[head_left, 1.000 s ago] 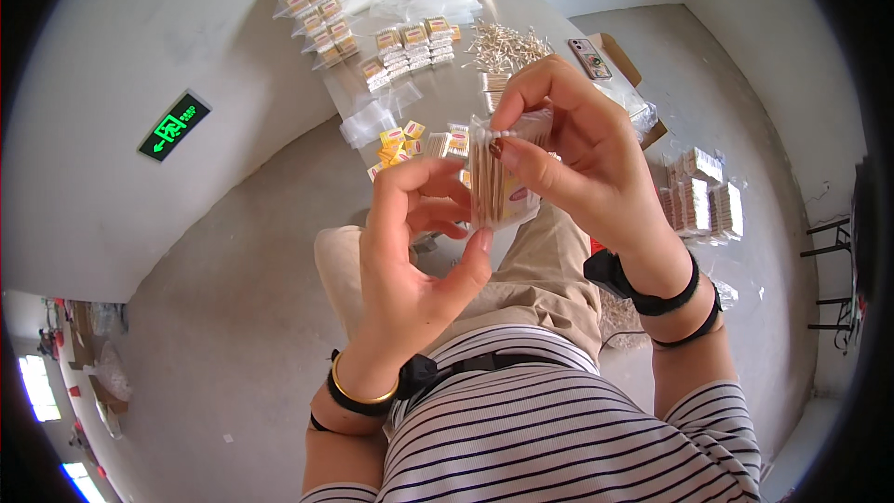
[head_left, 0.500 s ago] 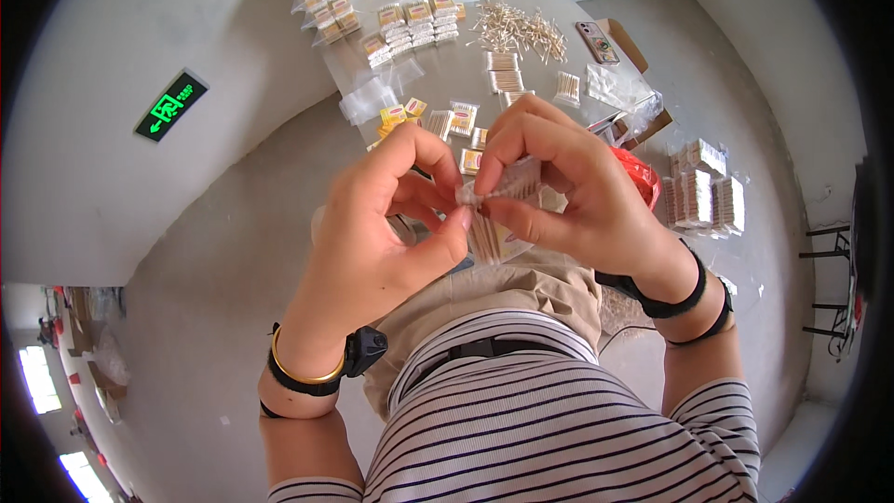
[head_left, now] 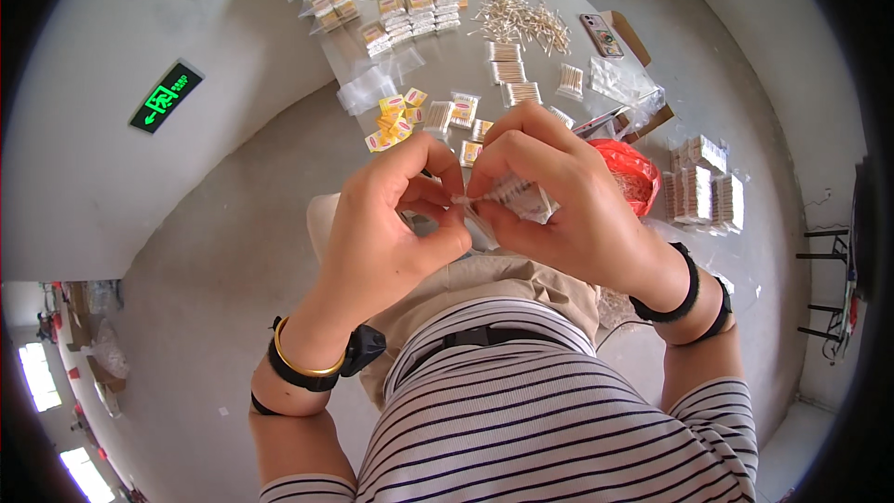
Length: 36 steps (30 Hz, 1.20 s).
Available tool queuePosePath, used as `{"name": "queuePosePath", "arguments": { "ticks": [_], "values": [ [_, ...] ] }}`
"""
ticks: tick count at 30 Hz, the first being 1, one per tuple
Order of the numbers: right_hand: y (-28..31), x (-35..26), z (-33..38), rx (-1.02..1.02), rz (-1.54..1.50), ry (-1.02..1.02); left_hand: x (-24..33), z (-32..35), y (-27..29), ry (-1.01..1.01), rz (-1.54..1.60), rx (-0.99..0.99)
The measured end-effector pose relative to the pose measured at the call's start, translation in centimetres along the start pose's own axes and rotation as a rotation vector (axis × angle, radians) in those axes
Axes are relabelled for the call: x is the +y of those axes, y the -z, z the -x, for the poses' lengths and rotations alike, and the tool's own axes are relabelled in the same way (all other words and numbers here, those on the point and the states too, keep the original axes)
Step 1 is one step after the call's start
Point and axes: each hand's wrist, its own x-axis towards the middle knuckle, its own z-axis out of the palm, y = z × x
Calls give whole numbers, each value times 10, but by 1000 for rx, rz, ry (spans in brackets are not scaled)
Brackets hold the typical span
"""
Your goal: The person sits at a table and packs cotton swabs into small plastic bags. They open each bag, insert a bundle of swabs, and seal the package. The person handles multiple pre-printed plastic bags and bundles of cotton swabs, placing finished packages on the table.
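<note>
Above my lap, both hands pinch a small clear plastic bag of cotton swabs (head_left: 527, 199), partly hidden by my fingers. My left hand (head_left: 377, 219) closes thumb and forefinger on one part of its edge. Right beside those fingertips, my right hand (head_left: 582, 200) grips the same edge, its fingers curled over the bag. On the table just beyond lie yellow printed cards (head_left: 395, 115), a filled swab packet (head_left: 464, 110) and a bundle of swabs (head_left: 439, 117).
The grey table (head_left: 447, 70) bears a loose swab heap (head_left: 523, 20), swab bundles (head_left: 506, 63), stacked packets (head_left: 419, 14), empty clear bags (head_left: 368, 88) and a phone (head_left: 601, 35). A red plastic bag (head_left: 626, 172) and stacked swab packs (head_left: 691, 194) are at the right.
My fingertips have shifted slightly left and closer together along the bag's edge. The bag has tilted, and less of its lower part shows between my hands.
</note>
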Motion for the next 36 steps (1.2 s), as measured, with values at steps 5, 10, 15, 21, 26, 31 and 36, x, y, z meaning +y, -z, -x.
{"name": "queuePosePath", "arguments": {
  "ticks": [5, 10, 15, 21, 26, 31, 36],
  "values": [
    [2, 4, -6, -34, -67, -80, -5, -6, 7, 136, 169, -59],
    [4, 6, -9, -85, -183, -206, -9, -9, 17, 244, 277, -127],
    [2, 11, -6, -141, -306, -314, -14, -10, 22, 260, 359, -190],
    [2, 20, 1, -231, -578, -501, -26, -10, 24, 236, 431, -245],
    [0, 33, 5, -119, -760, -514, -30, -8, 7, 109, 342, -43],
    [-1, 40, 4, 58, -639, -464, -46, 10, -10, 54, 290, 109],
    [-10, 39, 3, 241, -604, -370, -50, 14, -18, 38, 221, 166]
  ]
}}
